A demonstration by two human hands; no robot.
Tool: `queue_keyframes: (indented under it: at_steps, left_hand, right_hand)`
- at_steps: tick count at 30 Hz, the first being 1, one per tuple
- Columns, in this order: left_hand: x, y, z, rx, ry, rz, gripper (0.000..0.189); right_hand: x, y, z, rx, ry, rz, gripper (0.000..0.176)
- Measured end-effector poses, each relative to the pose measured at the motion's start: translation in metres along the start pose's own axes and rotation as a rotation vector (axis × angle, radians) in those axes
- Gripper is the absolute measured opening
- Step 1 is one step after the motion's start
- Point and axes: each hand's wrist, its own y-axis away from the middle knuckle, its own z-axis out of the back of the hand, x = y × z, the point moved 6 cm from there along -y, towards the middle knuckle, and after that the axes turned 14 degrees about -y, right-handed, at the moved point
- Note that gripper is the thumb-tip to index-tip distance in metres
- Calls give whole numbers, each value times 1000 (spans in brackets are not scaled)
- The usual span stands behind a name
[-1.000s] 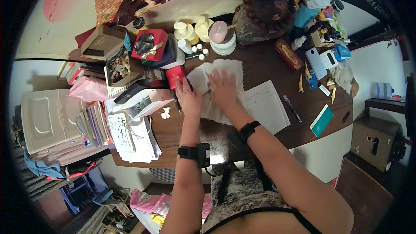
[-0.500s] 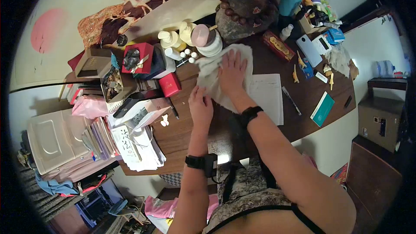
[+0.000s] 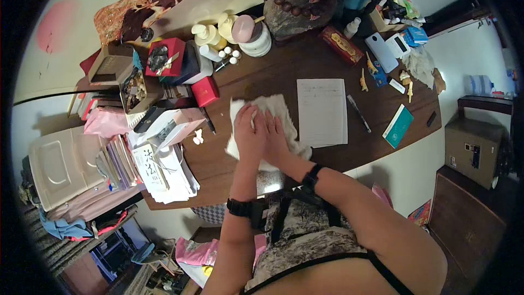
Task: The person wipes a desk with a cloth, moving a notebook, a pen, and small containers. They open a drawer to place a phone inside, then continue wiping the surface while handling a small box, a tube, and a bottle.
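A whitish cloth [image 3: 295,145] lies crumpled on the brown wooden desk, close to its front edge. My right hand [image 3: 274,137] rests flat on it, fingers stretched out. Beside it and touching it, my left hand [image 3: 249,131] also lies on the cloth, with its fingers slightly bent. Part of the cloth is hidden under both hands. Just right of the cloth is a sheet of paper [image 3: 322,114] with faint writing, and beyond that a pen [image 3: 359,113].
Pump bottles [image 3: 207,35] and a lidded jar [image 3: 256,43] stand at the back, near a large stone [image 3: 297,16]. A red box [image 3: 205,92], papers and books [image 3: 155,169] crowd the left. A phone [image 3: 381,53] and a green booklet [image 3: 398,125] lie right.
The cloth has moved toward me and slightly left under my right hand, uncovering more of the paper. My left hand has come onto the cloth beside the right. The view has shifted slightly.
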Motion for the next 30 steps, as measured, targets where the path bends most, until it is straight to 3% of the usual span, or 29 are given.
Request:
queue_keyframes:
  at_steps: [3,4,9,13,16,19,26,29,30]
  left_hand:
    - [-18,13,-12,85,34,-25,27]
    - [-24,17,-20,125,59,-34,27]
    - [-55,30,-58,234,59,-101,29]
    - [-90,30,-101,336,-16,-272,50]
    - [-134,39,-137,494,-203,-469,68]
    - [-159,57,-157,666,-419,-483,78]
    - [-126,53,-146,661,-535,-233,83]
    - [-95,31,-125,584,-540,-107,79]
    - [-85,22,-121,561,-536,-72,78]
  right_hand:
    - [10,47,-24,240,36,158,63]
    - [8,53,-21,275,31,126,66]
    - [-10,13,1,117,-54,214,64]
    - [0,18,11,77,-215,202,61]
    - [7,44,5,193,-268,318,61]
    - [7,54,1,220,-261,359,60]
    - [2,71,11,257,-210,364,60]
    - [2,86,5,292,-252,429,61]
    - [-5,96,-13,275,-397,437,59]
